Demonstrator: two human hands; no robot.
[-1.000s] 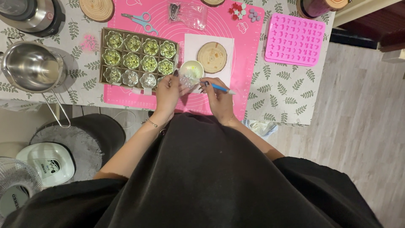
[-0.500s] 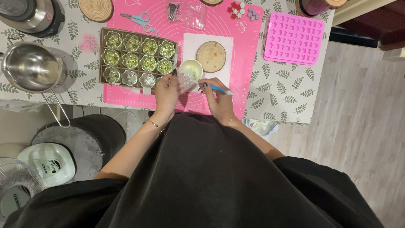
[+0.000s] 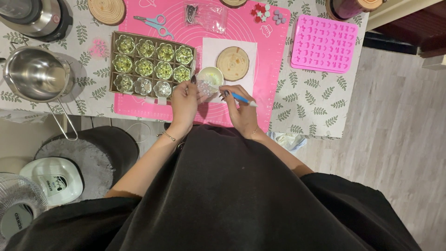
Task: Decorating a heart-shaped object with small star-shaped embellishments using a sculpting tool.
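Your left hand (image 3: 184, 103) pinches a small clear flower-shaped glass cup (image 3: 205, 88) at its edge, fingers closed on it. Your right hand (image 3: 241, 108) is closed around a slim blue-handled tool (image 3: 240, 98), whose dark tip points at that cup from just beside it. Just beyond the cup sits a small round bowl of pale yellow-green wax (image 3: 210, 75), nearly touching it. Beyond your left hand, close by, lies the brown cardboard tray of matching glass cups (image 3: 151, 66), most filled green. Past your right hand rests a round wooden slice (image 3: 232, 63) on white paper (image 3: 251, 81).
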